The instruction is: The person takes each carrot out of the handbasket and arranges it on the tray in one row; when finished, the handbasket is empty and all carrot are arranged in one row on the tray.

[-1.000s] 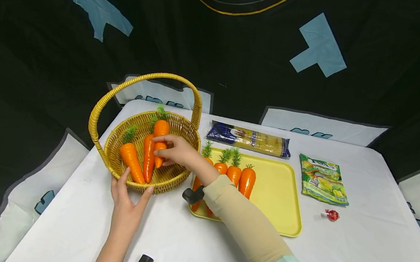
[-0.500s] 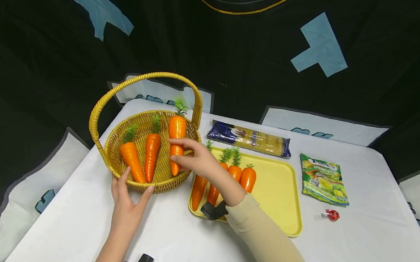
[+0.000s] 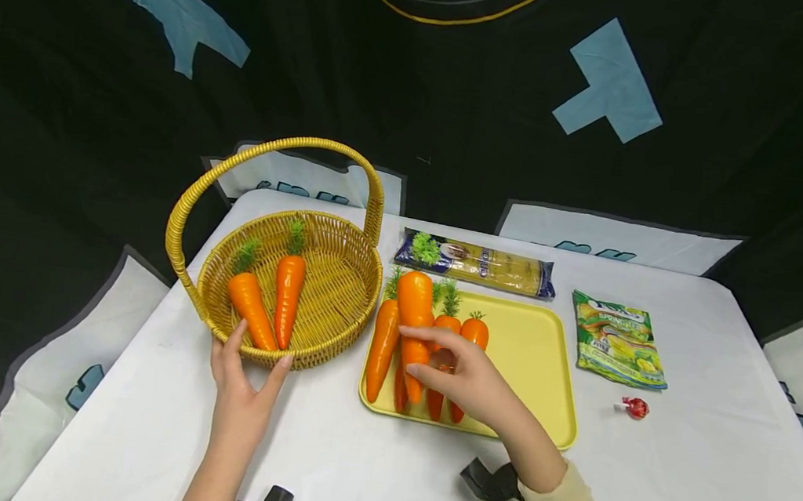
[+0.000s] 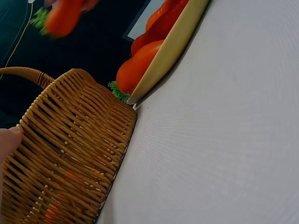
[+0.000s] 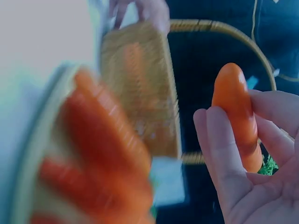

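My right hand [image 3: 466, 370] pinches a thick orange carrot [image 3: 415, 299] with a leafy green top between thumb and fingers. It holds this carrot over the yellow tray [image 3: 526, 370], overlapping other carrots in the head view. My left hand [image 3: 241, 395] grips the near rim of the woven basket [image 3: 330, 347], a finger reaching over the edge and the thumb at the rim. Inside the basket lie two carrots, a thick one [image 3: 251, 309] at the left and a slimmer one [image 3: 288, 297] beside it. Several carrots [image 3: 382, 351] rest on the tray's left half, partly hidden by the right hand.
Behind the tray lies a long pasta packet [image 3: 499, 270]. To its right are a green soup packet [image 3: 617, 342] and a red lollipop [image 3: 636, 408]. The basket's tall handle [image 3: 297, 142] arches above it. A dark cloth [image 3: 419, 110] hangs behind the white table [image 3: 348, 474].
My right hand has lifted the thick carrot out of the basket and carried it right, over the tray. Two carrots stay in the basket. The left hand keeps its place on the rim.
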Available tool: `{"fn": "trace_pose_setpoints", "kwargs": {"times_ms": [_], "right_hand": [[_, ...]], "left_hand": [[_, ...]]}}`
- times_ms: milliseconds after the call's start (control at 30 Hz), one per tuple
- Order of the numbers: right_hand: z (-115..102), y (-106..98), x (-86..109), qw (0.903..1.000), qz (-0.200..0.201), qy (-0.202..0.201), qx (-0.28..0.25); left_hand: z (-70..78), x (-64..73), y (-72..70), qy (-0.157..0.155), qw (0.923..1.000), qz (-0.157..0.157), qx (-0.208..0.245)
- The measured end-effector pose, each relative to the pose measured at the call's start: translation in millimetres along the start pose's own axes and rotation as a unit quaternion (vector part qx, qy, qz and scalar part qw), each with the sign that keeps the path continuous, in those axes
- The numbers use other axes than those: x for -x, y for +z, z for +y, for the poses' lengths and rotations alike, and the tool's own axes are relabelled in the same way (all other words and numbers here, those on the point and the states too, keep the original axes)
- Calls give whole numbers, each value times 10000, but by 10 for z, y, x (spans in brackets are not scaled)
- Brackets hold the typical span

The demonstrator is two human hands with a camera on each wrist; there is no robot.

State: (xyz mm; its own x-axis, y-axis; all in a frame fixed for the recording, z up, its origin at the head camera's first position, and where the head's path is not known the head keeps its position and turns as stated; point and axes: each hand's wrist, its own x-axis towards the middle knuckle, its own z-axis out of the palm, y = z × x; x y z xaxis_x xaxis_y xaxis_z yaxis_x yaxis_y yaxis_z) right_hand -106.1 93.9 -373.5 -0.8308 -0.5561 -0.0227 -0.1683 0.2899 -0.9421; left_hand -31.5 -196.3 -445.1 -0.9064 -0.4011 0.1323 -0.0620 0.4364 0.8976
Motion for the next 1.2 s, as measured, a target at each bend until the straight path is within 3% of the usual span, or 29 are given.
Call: {"fn": "trace_pose_setpoints", "kwargs": {"times_ms": [233,433,600,900,1200], "right_hand": [[351,-207,462,9948,701,741,-46],[580,-311,648,9812,1354,1363,153],[665,-348,650,9722,1572,1589,693],[702,-306,565,9589,1694,1480,1727],[632,-237,542,9374,1652,1518,2665]], "left_hand": [[7,2,-3,-67,9999,-36,-66],[9,-1,-7,21,10000,3,-63],[7,-4,3,50,10000,0,-56],[14,5,13,54,10000,31,-34],[12,-2,9,73,9999,44,-61]]}}
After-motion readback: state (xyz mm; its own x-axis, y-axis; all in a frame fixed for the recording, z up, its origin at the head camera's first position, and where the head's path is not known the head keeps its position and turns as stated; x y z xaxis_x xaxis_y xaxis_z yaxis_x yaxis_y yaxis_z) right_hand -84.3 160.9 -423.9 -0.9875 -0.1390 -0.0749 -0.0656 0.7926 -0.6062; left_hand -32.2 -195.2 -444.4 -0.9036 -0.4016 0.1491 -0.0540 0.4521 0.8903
